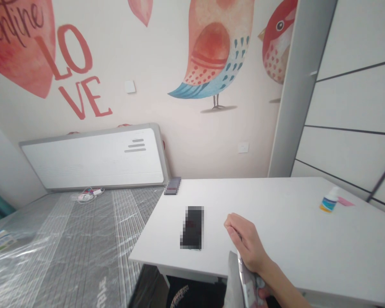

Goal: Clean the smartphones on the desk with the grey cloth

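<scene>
My right hand (245, 241) is at the near edge of the bench (276, 248), clamped on a silvery packet (247, 278). My fingers (261, 293) wrap around the packet low down, and a grey flap of it (234, 284) hangs beside them. The packet sits right by the bench edge, mostly below my hand, and the bottom of the view cuts it off.

The nearest thing to my hand on the bench is a black phone (192, 227), lying flat a little to the left and blurred out. Farther back, a small dark flat object (172, 186) sits at the bench's far corner, too blurred to make out. Over on the right lie a small bottle (329, 201) on its side and a pink scrap (345, 202), just beside it.

Left of the bench is a mattress (67, 244) wrapped in plastic, with a white cable (90, 195) on it. A white panel (93, 158) leans against the wall (179, 51), which is painted with birds and the word LOVE.
</scene>
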Motion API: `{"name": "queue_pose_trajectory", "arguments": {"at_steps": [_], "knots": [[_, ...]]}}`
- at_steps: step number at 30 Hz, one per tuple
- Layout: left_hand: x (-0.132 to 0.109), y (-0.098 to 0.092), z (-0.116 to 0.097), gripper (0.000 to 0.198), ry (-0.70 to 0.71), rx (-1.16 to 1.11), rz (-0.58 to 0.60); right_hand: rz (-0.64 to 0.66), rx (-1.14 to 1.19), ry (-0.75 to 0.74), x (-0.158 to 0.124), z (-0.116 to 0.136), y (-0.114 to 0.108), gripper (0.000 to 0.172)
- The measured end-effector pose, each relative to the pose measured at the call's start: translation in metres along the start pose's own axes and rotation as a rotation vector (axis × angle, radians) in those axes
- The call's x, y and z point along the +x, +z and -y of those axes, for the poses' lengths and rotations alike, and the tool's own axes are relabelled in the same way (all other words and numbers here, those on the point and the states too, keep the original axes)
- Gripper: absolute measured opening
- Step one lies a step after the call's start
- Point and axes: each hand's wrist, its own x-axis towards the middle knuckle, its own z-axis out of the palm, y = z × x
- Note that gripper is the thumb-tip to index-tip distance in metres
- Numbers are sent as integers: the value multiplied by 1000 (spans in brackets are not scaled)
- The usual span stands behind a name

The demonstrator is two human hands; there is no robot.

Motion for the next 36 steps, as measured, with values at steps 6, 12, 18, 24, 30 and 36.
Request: {"name": "queue_pose_trajectory", "arguments": {"at_steps": [6, 12, 18, 24, 30, 36], "knots": [[0, 1, 3, 41, 0, 3, -19, 32, 45, 18, -3, 3, -1, 34], [-2, 1, 4, 42, 1, 9, -29, 32, 82, 10, -2, 1, 4, 49], [-4, -1, 2, 43, 6, 22, -45, -6, 81, 11, -3, -2, 7, 50], [-4, 0, 3, 43, 1, 36, -51, -44, 83, -4, -4, 1, 5, 47], [-4, 1, 3, 43, -3, 42, -59, -128, 67, -3, -7, 4, 3, 44], [-4, 3, 5, 41, -5, 42, -55, -145, 54, -3, -9, 5, 3, 44]]}}
